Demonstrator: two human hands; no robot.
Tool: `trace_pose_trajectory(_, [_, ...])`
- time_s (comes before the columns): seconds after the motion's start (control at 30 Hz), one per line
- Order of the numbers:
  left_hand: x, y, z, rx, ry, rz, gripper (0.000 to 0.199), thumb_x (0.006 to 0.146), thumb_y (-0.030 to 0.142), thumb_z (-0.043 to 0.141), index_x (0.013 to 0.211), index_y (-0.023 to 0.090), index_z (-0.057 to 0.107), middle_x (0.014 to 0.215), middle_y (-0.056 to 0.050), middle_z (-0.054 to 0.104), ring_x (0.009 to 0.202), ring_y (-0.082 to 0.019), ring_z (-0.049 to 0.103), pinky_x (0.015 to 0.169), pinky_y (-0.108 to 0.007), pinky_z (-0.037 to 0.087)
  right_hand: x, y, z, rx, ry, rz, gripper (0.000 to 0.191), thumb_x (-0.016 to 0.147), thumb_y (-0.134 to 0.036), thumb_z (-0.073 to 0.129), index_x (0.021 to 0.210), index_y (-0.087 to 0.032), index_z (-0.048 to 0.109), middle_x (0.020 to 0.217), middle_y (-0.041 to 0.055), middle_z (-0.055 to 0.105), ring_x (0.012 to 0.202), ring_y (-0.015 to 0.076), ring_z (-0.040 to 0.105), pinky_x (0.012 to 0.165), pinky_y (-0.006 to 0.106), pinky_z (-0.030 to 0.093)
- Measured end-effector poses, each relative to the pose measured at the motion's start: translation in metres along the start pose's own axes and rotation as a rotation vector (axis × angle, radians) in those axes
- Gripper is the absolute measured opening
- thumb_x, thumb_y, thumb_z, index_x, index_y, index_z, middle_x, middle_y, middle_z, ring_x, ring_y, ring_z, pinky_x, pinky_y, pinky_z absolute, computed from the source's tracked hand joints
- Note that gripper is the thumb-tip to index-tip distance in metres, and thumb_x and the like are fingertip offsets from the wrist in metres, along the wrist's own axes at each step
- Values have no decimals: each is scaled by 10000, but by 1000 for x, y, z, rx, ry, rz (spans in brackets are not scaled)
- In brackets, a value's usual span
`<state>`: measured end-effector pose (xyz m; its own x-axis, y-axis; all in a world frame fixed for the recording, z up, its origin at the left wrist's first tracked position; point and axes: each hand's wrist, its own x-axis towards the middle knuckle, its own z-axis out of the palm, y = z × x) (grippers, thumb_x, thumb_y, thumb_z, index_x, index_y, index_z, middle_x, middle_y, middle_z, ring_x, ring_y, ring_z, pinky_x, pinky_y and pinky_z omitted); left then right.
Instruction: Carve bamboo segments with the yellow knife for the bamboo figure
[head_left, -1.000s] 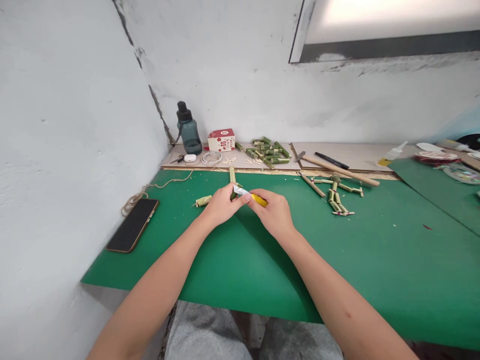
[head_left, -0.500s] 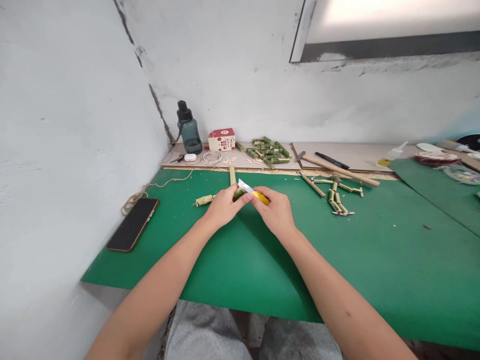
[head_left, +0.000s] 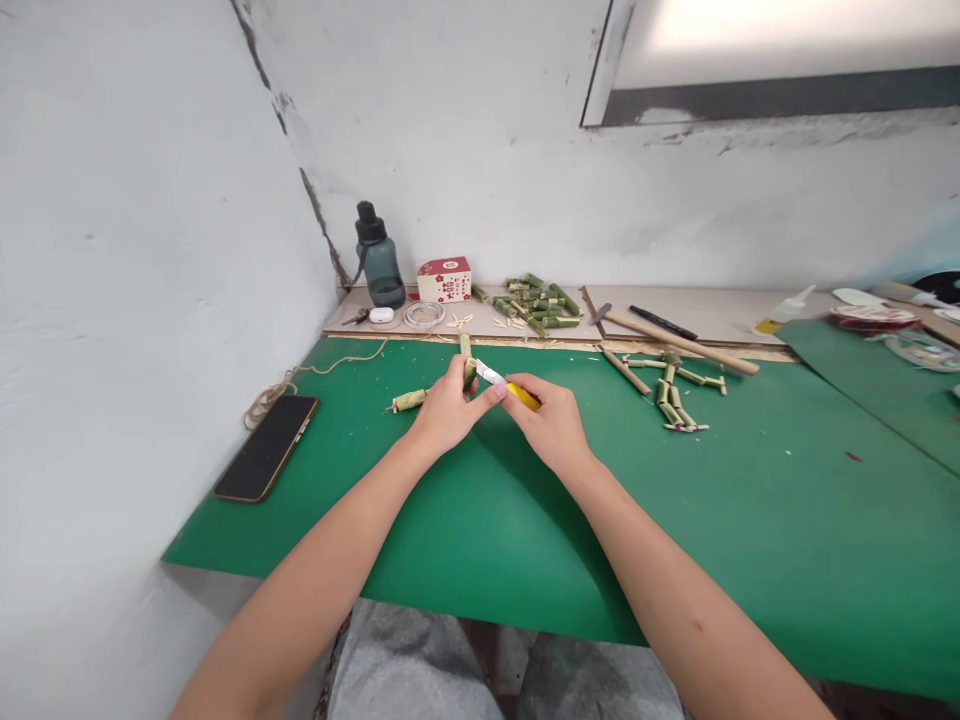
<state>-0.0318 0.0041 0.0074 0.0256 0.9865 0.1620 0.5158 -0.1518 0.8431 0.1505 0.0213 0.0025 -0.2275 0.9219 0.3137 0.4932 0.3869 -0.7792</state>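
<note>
Over the green mat, my right hand (head_left: 549, 415) is closed round a yellow utility knife (head_left: 523, 396) with its blade out, pointing up and left. My left hand (head_left: 450, 405) grips a short green bamboo piece (head_left: 470, 374), mostly covered by the fingers. The blade meets or nearly meets that piece, and my left thumb reaches toward the knife. Just beyond the left fingers stands a pale bamboo piece (head_left: 465, 345). Another peeled bamboo piece (head_left: 409, 401) lies left of the hand. A jointed bamboo figure (head_left: 673, 390) rests farther right.
A phone (head_left: 266, 448) and twine (head_left: 262, 400) lie at the left. Along the back are a water bottle (head_left: 381, 265), a red-and-white box (head_left: 445, 280), cut bamboo pieces (head_left: 536, 300), a hammer (head_left: 682, 342), a black marker (head_left: 664, 322) and a glue bottle (head_left: 787, 308).
My left fingers and the green bamboo piece have shifted slightly, with the piece now more upright. The knife blade has tilted a little lower; my right hand stays nearly in place.
</note>
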Motion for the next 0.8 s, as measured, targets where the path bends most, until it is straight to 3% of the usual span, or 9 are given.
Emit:
trace_pose_trajectory(0.43, [-2, 0, -3, -20, -79, 9, 486, 939, 562, 621, 1281, 232, 516, 886, -11, 604, 734, -166, 557, 655, -269, 407, 0, 0, -2, 67, -163, -42, 360, 970, -505, 591, 1055, -226, 802, 881, 5, 774, 739, 180, 625, 671, 285, 426])
trace_pose_trajectory(0.63, [0, 2, -3, -39, -83, 23, 400, 941, 599, 604, 1073, 224, 554, 828, 2, 586, 695, -158, 518, 645, -283, 375, 0, -1, -2, -14, -105, -46, 330, 967, -486, 592, 1046, -239, 797, 871, 8, 771, 725, 184, 617, 662, 293, 412])
trace_pose_trajectory(0.8, [0, 2, -5, 13, -79, 30, 437, 937, 627, 601, 866, 227, 441, 735, 25, 527, 643, -144, 484, 613, -280, 326, 0, -1, -2, -34, -80, -52, 357, 969, -530, 590, 1025, -239, 790, 853, 15, 767, 720, 190, 615, 653, 303, 416])
